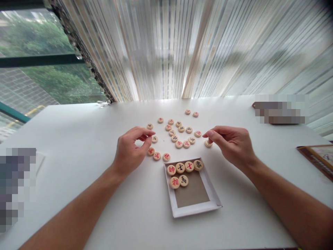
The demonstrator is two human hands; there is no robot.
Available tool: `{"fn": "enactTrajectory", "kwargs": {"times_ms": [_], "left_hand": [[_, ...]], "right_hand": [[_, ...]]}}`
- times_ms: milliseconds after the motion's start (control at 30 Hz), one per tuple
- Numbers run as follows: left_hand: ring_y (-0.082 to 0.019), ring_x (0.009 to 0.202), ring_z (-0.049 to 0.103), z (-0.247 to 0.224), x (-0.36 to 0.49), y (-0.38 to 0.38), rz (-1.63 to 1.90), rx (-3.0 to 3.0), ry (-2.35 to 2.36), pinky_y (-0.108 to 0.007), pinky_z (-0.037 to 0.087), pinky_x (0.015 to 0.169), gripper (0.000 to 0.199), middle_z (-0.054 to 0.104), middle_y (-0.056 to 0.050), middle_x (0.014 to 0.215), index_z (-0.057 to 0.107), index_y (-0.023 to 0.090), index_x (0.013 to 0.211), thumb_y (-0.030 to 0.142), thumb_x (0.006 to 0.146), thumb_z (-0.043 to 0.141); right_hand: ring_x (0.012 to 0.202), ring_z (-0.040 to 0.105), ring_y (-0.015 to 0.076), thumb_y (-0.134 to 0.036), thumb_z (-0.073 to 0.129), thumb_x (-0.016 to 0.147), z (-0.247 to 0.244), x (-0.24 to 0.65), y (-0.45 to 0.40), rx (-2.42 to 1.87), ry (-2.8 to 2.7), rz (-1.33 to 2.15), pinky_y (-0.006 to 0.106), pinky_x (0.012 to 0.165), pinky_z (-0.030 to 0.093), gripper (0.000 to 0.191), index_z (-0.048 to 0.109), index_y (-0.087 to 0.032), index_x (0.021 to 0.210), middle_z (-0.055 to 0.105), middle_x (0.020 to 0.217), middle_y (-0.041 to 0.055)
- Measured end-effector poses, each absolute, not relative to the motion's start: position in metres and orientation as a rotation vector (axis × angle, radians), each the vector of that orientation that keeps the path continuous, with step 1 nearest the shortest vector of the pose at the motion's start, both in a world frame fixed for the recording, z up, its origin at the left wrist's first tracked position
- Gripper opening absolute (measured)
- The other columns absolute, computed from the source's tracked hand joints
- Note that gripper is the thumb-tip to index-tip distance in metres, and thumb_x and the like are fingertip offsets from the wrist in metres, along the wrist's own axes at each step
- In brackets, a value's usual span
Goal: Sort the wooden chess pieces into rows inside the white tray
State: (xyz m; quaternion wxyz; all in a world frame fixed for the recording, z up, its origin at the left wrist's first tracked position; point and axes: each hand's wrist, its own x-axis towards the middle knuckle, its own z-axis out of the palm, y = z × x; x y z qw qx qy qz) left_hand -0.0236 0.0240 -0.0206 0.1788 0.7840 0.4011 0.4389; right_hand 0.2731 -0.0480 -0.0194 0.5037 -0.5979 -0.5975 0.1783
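My left hand (134, 144) hovers at the left of the scattered pieces, thumb and forefinger curved with a small gap between their tips. Right beside those tips lies a black-marked xiangqi piece (154, 139). My right hand (229, 142) has thumb and forefinger together; whether anything is between them is hidden. Partly covered under its fingers is another black-marked piece (208, 143), and a red-marked piece (198, 133) lies just left of the fingertips. In front of me, a shallow white box (194, 210) holds a row of several pieces at its far side, with a red piece (175, 182) and a black horse piece (183, 180) below.
More loose pieces spread over the white table (125, 215), including two red ones (191, 113) near the back. Blurred-out items lie at the left edge and back right. A brown-edged flat object (316, 161) is at the right. A striped curtain (166, 48) hangs behind.
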Motion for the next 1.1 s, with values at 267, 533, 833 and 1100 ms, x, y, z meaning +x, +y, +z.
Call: {"fn": "enactTrajectory", "kwargs": {"times_ms": [267,533,833,1100], "left_hand": [[-0.017,0.080,0.074,-0.0224,-0.0230,0.0237,1.199,2.236,1.144,-0.029,0.060,0.078,0.015,0.080,-0.004,0.092,0.081,0.018,0.098,0.016,0.091,0.067],[-0.017,0.080,0.074,-0.0222,-0.0225,0.0217,1.140,2.273,1.139,-0.029,0.059,0.077,0.016,0.080,-0.004,0.092,0.081,0.017,0.098,0.016,0.091,0.066],[-0.018,0.081,0.075,-0.0220,-0.0228,0.0214,1.122,2.271,1.162,-0.030,0.059,0.076,0.016,0.081,-0.004,0.093,0.081,0.019,0.099,0.018,0.092,0.066],[-0.019,0.081,0.074,-0.0224,-0.0220,0.0209,1.095,2.255,1.184,-0.027,0.059,0.068,0.017,0.081,-0.005,0.093,0.081,0.019,0.098,0.020,0.091,0.066]], "right_hand": [[0.052,0.056,0.0158,-0.038,0.071,0.092,-0.0182,0.2726,-0.0490,-1.447,-1.512,0.364,0.027,0.048,0.037,0.033,0.076,-0.019,0.066,0.071,0.059,0.0049],[0.055,0.062,0.0173,-0.036,0.069,0.095,-0.0200,0.2732,-0.0494,-1.434,-1.587,0.317,0.028,0.050,0.040,0.035,0.075,-0.019,0.066,0.073,0.062,0.0051],[0.058,0.066,0.0197,-0.045,0.072,0.096,-0.0192,0.2712,-0.0511,-1.449,-1.591,0.326,0.030,0.050,0.043,0.040,0.073,-0.021,0.063,0.073,0.063,0.0052],[0.060,0.067,0.0211,-0.050,0.074,0.094,-0.0179,0.2699,-0.0525,-1.458,-1.591,0.333,0.030,0.049,0.043,0.041,0.074,-0.022,0.064,0.072,0.062,0.0049]]}}
